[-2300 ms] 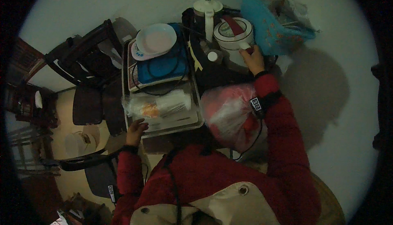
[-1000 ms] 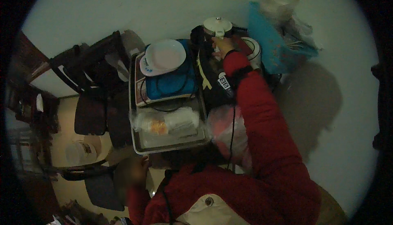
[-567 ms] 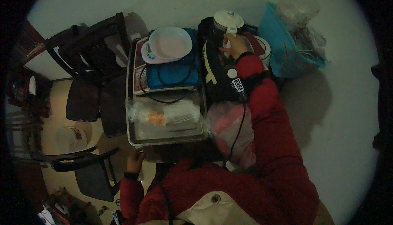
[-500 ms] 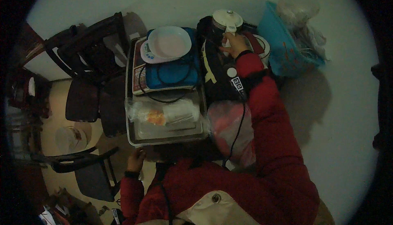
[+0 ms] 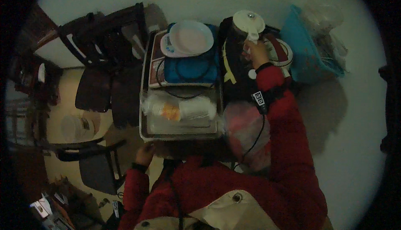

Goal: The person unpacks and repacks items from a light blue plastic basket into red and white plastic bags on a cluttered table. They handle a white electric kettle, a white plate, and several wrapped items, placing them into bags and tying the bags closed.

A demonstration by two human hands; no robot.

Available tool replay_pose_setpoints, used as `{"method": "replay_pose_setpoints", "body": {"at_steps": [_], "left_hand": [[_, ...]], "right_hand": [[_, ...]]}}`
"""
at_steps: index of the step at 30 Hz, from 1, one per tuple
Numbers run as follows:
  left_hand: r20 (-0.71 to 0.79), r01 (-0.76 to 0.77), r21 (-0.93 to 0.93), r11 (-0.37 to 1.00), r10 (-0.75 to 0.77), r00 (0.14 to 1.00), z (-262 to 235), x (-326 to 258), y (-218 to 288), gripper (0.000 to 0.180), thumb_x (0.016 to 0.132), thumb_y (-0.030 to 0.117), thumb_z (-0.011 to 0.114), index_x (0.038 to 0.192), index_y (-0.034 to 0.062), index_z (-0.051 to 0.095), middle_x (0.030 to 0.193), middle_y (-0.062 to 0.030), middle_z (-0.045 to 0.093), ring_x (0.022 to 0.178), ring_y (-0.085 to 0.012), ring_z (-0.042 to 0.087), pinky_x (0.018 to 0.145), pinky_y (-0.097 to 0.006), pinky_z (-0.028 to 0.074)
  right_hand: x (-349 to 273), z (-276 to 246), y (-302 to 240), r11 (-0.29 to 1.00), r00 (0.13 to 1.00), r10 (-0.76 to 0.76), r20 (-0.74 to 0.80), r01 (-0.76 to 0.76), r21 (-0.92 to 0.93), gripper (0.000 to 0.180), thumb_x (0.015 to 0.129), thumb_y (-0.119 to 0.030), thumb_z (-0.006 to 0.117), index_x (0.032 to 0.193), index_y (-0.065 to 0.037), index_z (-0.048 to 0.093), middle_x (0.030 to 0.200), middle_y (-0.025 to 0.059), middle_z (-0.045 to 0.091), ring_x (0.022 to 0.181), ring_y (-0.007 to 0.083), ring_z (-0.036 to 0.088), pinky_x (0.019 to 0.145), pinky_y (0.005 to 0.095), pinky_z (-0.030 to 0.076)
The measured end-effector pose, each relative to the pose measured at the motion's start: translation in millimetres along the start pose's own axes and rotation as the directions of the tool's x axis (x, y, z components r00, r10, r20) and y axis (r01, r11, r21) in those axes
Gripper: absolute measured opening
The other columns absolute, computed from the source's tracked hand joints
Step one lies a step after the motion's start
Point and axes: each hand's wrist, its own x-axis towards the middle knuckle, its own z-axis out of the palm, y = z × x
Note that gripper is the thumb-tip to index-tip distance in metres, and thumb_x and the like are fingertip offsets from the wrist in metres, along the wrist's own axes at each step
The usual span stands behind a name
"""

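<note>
My right hand reaches to the back of the table, its fingers wrapped round the handle of a lidded pot. The pot has a round cream lid with a small metallic knob and a pale handle pointing toward me. My left hand hangs low by the near left corner of a metal tray. Its fingers are dim and partly bent, and I cannot tell whether they touch the tray. On the tray are a white kitchen scale with a bowl, a blue folded item and plastic-wrapped cups.
Behind my right hand lies a white round object with a dark red part. A blue basket holding plastic bags stands farther right. A pink-and-clear bag sits below a black bag. Dark chairs stand to the left.
My right hand has closed round the pot's handle, where its fingers were more spread before. The whole view has shifted, so the table things appear farther right. My left hand stays by the tray's corner.
</note>
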Motion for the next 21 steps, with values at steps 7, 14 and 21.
{"method": "replay_pose_setpoints", "body": {"at_steps": [7, 14, 21], "left_hand": [[-0.009, -0.147, -0.108, 0.983, 0.147, 0.989, 17, 34, -17, 0.04, 0.091, 0.028, 0.057, 0.124, 0.0056, 0.056, 0.103, -0.0179, 0.066, 0.096, -0.0308, 0.064, 0.081, -0.039, 0.05], [-0.004, -0.111, 0.042, 0.993, 0.111, 0.994, 15, 27, 13, 0.037, 0.09, 0.029, 0.059, 0.12, 0.0081, 0.057, 0.102, -0.0169, 0.066, 0.093, -0.0291, 0.065, 0.08, -0.038, 0.05], [0.025, -0.146, -0.02, 0.989, 0.146, 0.989, 16, 47, -5, 0.04, 0.089, 0.028, 0.059, 0.124, 0.007, 0.057, 0.105, -0.0167, 0.066, 0.094, -0.0263, 0.064, 0.08, -0.037, 0.05]], "right_hand": [[-3, -13, -6, 0.937, 0.971, -0.09, 0.223, 0.158, -0.311, 0.026, 0.081, -0.017, 0.066, 0.102, -0.005, 0.057, 0.092, 0.0056, 0.058, 0.086, 0.0198, 0.059, 0.062, 0.0335, 0.052], [9, -10, 8, 0.973, 0.995, 0.01, 0.101, 0.014, -0.232, 0.032, 0.083, -0.022, 0.065, 0.105, -0.001, 0.056, 0.098, 0.0111, 0.061, 0.085, 0.0224, 0.061, 0.06, 0.0357, 0.053], [-32, -61, -5, 0.683, 0.881, -0.464, 0.094, 0.424, -0.595, 0.035, 0.087, -0.017, 0.061, 0.119, -0.004, 0.055, 0.105, 0.007, 0.063, 0.088, 0.0175, 0.062, 0.066, 0.0302, 0.051]]}}
